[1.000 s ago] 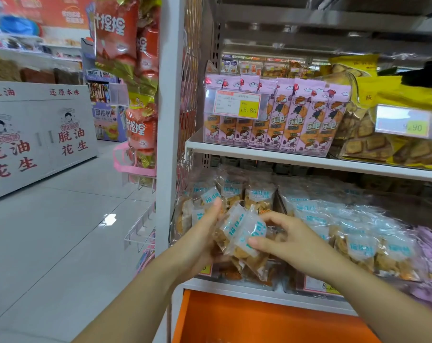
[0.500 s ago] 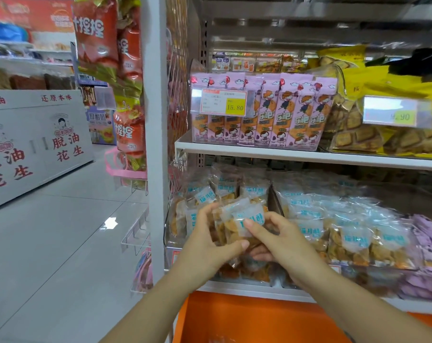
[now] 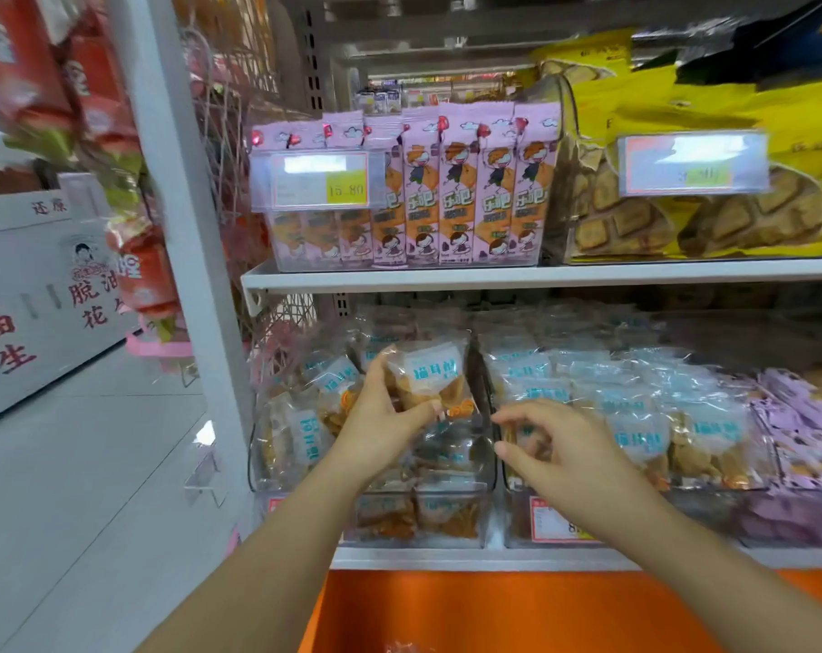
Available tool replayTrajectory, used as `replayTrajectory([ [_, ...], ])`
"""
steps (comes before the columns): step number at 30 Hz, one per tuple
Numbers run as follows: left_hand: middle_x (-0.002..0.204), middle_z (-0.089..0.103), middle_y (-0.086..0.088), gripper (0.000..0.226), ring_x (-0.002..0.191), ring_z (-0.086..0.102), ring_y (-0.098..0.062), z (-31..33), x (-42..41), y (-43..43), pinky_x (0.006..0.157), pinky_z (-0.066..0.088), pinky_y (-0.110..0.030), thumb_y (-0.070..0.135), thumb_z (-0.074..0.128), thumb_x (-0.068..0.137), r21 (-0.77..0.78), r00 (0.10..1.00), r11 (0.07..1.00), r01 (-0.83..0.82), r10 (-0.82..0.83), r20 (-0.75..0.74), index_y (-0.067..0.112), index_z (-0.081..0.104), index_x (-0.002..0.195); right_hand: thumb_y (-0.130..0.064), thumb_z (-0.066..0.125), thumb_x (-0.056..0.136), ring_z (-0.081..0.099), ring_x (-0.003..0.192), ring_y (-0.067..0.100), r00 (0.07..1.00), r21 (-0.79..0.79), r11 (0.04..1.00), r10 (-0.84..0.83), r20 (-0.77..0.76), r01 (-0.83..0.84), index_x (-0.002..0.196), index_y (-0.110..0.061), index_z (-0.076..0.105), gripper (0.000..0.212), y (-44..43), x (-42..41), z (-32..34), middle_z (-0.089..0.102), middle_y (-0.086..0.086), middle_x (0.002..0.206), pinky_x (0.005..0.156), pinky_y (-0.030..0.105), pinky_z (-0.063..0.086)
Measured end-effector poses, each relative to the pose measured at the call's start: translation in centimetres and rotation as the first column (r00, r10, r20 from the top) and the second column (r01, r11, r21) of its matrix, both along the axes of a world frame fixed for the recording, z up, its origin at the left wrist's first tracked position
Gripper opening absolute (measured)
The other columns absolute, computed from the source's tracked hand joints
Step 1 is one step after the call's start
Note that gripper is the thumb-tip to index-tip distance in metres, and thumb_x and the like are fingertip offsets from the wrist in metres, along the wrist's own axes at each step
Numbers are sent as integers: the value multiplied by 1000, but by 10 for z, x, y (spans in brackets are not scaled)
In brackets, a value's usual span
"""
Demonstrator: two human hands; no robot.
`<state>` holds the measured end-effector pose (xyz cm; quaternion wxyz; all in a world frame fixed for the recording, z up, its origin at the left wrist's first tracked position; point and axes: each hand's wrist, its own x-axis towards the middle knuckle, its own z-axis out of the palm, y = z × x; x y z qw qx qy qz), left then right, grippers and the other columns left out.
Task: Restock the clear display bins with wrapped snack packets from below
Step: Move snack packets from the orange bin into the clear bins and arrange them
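Note:
My left hand (image 3: 380,417) grips a clear wrapped snack packet (image 3: 435,377) with a pale blue label, held upright over the left clear display bin (image 3: 451,520). That bin holds several similar packets (image 3: 305,431) of brown snacks. My right hand (image 3: 555,450) hovers just right of it, at the front of the neighbouring clear bin (image 3: 635,417), with fingers curled and apart and nothing in them. That second bin is heaped with the same blue-labelled packets.
A white shelf (image 3: 517,278) above carries pink snack packs (image 3: 460,190) and yellow biscuit bags (image 3: 682,219) behind price tags. Purple packets (image 3: 804,417) fill a bin at the far right. A white upright post (image 3: 183,228) stands left; an orange panel (image 3: 517,610) lies below.
My right hand has let go of the packet and moved right toward the second bin. My left hand keeps the packet and has raised it slightly. The camera has moved closer.

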<state>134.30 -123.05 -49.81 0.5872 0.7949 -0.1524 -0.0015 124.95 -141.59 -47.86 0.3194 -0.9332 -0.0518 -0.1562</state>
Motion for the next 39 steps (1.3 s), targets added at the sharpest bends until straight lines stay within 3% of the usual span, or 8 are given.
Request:
replayTrajectory([
  [4, 117, 57, 17, 56, 119, 52, -13, -9, 17, -9, 106, 38, -34, 21, 61, 92, 152, 994, 986, 69, -54, -98, 34, 27, 135, -30, 62, 89, 50, 56, -6, 999, 100, 994, 40, -35, -37, 106, -39, 60, 20, -12, 4, -3, 53, -12, 63, 53, 8, 39],
  [10, 142, 47, 7, 83, 121, 49, -9, -7, 24, -19, 107, 36, -30, 19, 54, 95, 252, 981, 957, 146, -108, -159, 29, -7, 151, -27, 63, 88, 48, 48, -3, 997, 164, 985, 66, -44, -58, 105, -34, 63, 18, -15, 8, -12, 54, -16, 54, 47, 11, 37],
  [16, 118, 55, 8, 47, 98, 52, -3, -9, 20, -35, 80, 39, -18, 22, 47, 99, 274, 994, 958, 82, -60, -87, 33, 20, 136, -25, 64, 88, 44, 62, -24, 997, 123, 990, 67, 37, -71, 114, -25, 65, 26, -7, 10, -6, 38, -23, 60, 61, 3, 36],
  [22, 149, 22, -11, 60, 131, 36, -28, -12, 20, -40, 106, 29, -31, 39, 38, 100, 471, 996, 882, -3, 43, -76, 13, 14, 149, -24, 63, 89, 45, 60, -22, 997, 99, 993, 72, -3, -71, 114, -23, 65, 25, -4, 7, -4, 37, -21, 61, 58, 3, 36],
  [27, 150, 32, -14, 73, 133, 39, -28, -4, 6, -34, 110, 35, -42, 44, 43, 97, 482, 996, 876, -19, 60, -68, 3, 11, 148, -24, 63, 89, 48, 57, -20, 997, 97, 994, 57, -43, -52, 110, -26, 66, 21, -3, 3, 4, 46, -21, 61, 52, 3, 36],
  [30, 150, 35, -7, 67, 132, 41, -24, 7, -13, -24, 108, 35, -37, 39, 43, 99, 523, 999, 852, -28, 36, -5, 6, 13, 149, -25, 63, 89, 52, 59, -11, 998, 70, 997, 38, -45, -35, 107, -28, 66, 19, 0, 4, 9, 52, -20, 65, 54, 6, 38],
  [34, 141, 49, -2, 46, 125, 48, -17, 22, -42, 14, 100, 38, -26, 24, 48, 99, 508, 980, 853, -118, 18, 197, 18, 38, 143, -24, 63, 89, 50, 52, -12, 997, 47, 997, 60, -57, -58, 111, -23, 66, 22, 14, 8, 12, 47, -18, 52, 51, 5, 37],
  [39, 132, 54, 1, 41, 116, 52, -18, 26, -55, 71, 92, 40, -28, 16, 55, 94, 447, 871, 780, -438, 245, 426, 24, 52, 134, -25, 60, 91, 51, 67, -7, 982, 4, 985, 173, -82, -173, 122, -26, 60, 31, 54, 18, 12, 55, -21, 81, 56, 8, 36],
])
